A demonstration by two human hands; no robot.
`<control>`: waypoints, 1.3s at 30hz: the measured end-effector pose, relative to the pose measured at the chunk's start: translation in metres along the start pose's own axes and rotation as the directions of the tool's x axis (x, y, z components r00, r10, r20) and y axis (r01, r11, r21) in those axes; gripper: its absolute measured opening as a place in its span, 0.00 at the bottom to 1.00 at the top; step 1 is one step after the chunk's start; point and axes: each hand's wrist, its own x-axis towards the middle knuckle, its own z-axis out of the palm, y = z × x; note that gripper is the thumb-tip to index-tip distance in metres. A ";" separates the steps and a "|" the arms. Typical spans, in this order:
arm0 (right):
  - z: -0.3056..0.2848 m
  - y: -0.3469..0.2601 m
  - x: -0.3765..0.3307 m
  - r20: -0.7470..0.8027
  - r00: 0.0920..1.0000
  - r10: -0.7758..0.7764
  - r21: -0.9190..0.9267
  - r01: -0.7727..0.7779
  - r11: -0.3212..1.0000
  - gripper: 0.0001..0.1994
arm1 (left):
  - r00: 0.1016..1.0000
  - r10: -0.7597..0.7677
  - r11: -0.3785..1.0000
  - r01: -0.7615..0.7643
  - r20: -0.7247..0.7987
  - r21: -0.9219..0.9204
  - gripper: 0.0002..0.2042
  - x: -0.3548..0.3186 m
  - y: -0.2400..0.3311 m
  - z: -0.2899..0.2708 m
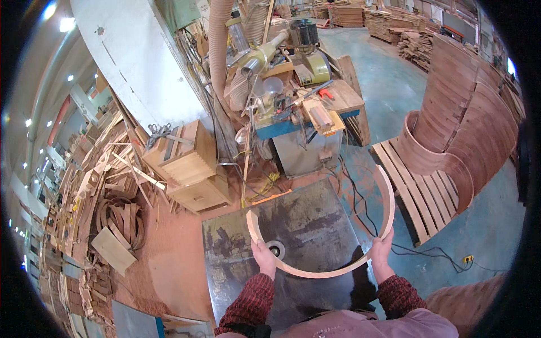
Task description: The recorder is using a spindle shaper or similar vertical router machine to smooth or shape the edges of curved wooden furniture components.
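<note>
Hoop (338,265), a curved strip of pale bent wood shaped as an open arc, lies flat over the metal table (315,225) with both ends pointing away from you. Your left hand (264,256) is closed on the arc's near-left stretch; your right hand (382,248) is wrapped around the near-right stretch, where the strip starts to climb toward its far tip. Between the two grips the strip bows toward your body. Just right of your left hand, inside the curve, sits a small round cutter (276,248) set in the table.

Judged from this pose, you do best to keep both hands level so the strip stays flat on the plate, and to hold the fingers on the outer face, clear of the cutter. Feed by turning the arc, not by pushing straight.

Materials: the strip is thin, smooth and light tan, its edge clean; it will likely flex if gripped at one point only. The table is dark, scuffed steel with rusty blotches. Beyond your right hand, tall curved plywood shells (468,124) of reddish brown stand on a slatted pallet (417,191). Fine reddish sawdust (174,253) covers the floor left of your left hand.
</note>
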 end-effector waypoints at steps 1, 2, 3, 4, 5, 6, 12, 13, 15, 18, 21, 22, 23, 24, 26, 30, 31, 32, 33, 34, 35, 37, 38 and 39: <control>0.002 -0.002 0.000 -0.002 1.000 -0.023 -0.013 0.023 1.000 0.41 | 1.000 0.014 1.000 -0.014 -0.005 0.012 0.21 0.002 -0.001 0.000; 0.005 -0.004 0.000 -0.005 1.000 0.016 -0.025 -0.016 1.000 0.41 | 1.000 0.010 1.000 -0.010 0.001 0.011 0.21 0.004 -0.001 -0.001; 0.007 -0.015 -0.002 -0.008 0.999 0.054 -0.039 -0.054 0.998 0.40 | 1.000 0.003 1.000 -0.003 0.008 0.010 0.21 0.004 0.001 -0.002; 0.008 -0.022 -0.004 -0.012 0.996 0.092 -0.053 -0.092 0.994 0.40 | 1.000 -0.004 1.000 0.004 0.014 0.008 0.21 0.005 0.002 -0.002; 0.011 -0.013 -0.001 -0.021 0.998 0.061 -0.062 -0.062 0.996 0.41 | 1.000 0.002 1.000 -0.002 0.012 -0.004 0.21 0.007 0.001 -0.002; 0.015 -0.008 0.001 -0.033 0.999 0.028 -0.071 -0.030 0.997 0.41 | 1.000 0.010 1.000 -0.010 0.012 -0.019 0.21 0.010 -0.002 -0.002; 0.043 -0.005 0.007 -0.024 1.000 0.012 -0.066 -0.013 0.998 0.40 | 0.999 0.024 1.000 -0.025 -0.026 -0.008 0.20 0.039 -0.011 -0.005; 0.047 -0.002 0.010 -0.033 0.999 -0.020 -0.091 0.017 0.996 0.39 | 0.999 0.008 1.000 -0.008 -0.032 -0.018 0.20 0.043 -0.010 -0.003; 0.055 0.002 0.014 -0.035 0.999 -0.019 -0.103 0.015 0.995 0.39 | 0.999 0.021 1.000 -0.021 -0.047 -0.009 0.20 0.049 -0.007 -0.001; 0.072 0.002 0.018 -0.019 1.000 -0.020 -0.107 0.018 0.994 0.38 | 0.996 0.032 0.999 -0.033 -0.085 -0.010 0.19 0.063 -0.013 -0.004; 0.089 -0.019 0.012 0.021 1.000 0.005 -0.105 -0.003 0.994 0.38 | 0.989 0.093 0.996 -0.090 -0.117 0.027 0.19 0.082 -0.029 -0.014; 0.093 -0.028 0.009 0.030 0.999 0.019 -0.106 -0.016 0.994 0.37 | 0.985 0.122 0.992 -0.117 -0.118 0.046 0.19 0.087 -0.031 -0.016; 0.098 -0.029 0.009 0.029 0.999 0.036 -0.120 -0.032 0.992 0.38 | 0.983 0.131 0.990 -0.123 -0.125 0.069 0.19 0.091 -0.033 -0.018; 0.101 -0.027 0.012 0.018 0.999 0.051 -0.134 -0.048 0.990 0.38 | 0.982 0.141 0.988 -0.131 -0.123 0.087 0.19 0.091 -0.024 -0.015; 0.108 -0.020 0.018 -0.030 1.000 0.005 -0.177 -0.010 0.984 0.38 | 0.984 0.138 0.987 -0.128 -0.111 0.094 0.18 0.092 -0.011 -0.012; 0.143 0.002 0.017 -0.025 0.996 -0.085 -0.218 0.077 0.973 0.37 | 0.982 0.119 0.990 -0.105 -0.144 0.097 0.17 0.114 -0.032 -0.037; 0.146 -0.004 0.017 -0.010 0.998 -0.068 -0.202 0.065 0.977 0.37 | 0.980 0.138 0.988 -0.126 -0.145 0.088 0.17 0.123 -0.040 -0.039; 0.150 -0.010 0.015 0.008 0.999 -0.052 -0.186 0.052 0.981 0.37 | 0.977 0.157 0.986 -0.147 -0.147 0.079 0.17 0.130 -0.048 -0.040; 0.151 -0.015 0.016 0.003 0.999 -0.046 -0.196 0.045 0.980 0.37 | 0.979 0.141 0.989 -0.133 -0.149 0.065 0.18 0.130 -0.043 -0.036; 0.153 -0.021 0.014 0.004 0.999 -0.037 -0.204 0.037 0.978 0.37 | 0.980 0.125 0.992 -0.118 -0.156 0.054 0.18 0.126 -0.031 -0.036; 0.157 -0.026 0.013 0.006 1.000 -0.029 -0.213 0.030 0.977 0.36 | 0.981 0.108 0.994 -0.103 -0.163 0.044 0.18 0.125 -0.022 -0.035; 0.169 -0.027 0.010 0.000 0.998 -0.059 -0.207 0.058 0.977 0.36 | 0.976 0.124 0.992 -0.117 -0.179 0.052 0.18 0.130 -0.024 -0.043; 0.175 -0.028 0.009 -0.004 0.997 -0.074 -0.205 0.071 0.976 0.36 | 0.974 0.133 0.991 -0.124 -0.186 0.057 0.18 0.134 -0.025 -0.048; 0.178 -0.029 0.010 0.021 0.997 -0.077 -0.209 0.080 0.975 0.37 | 0.967 0.159 0.986 -0.146 -0.198 0.077 0.18 0.137 -0.029 -0.051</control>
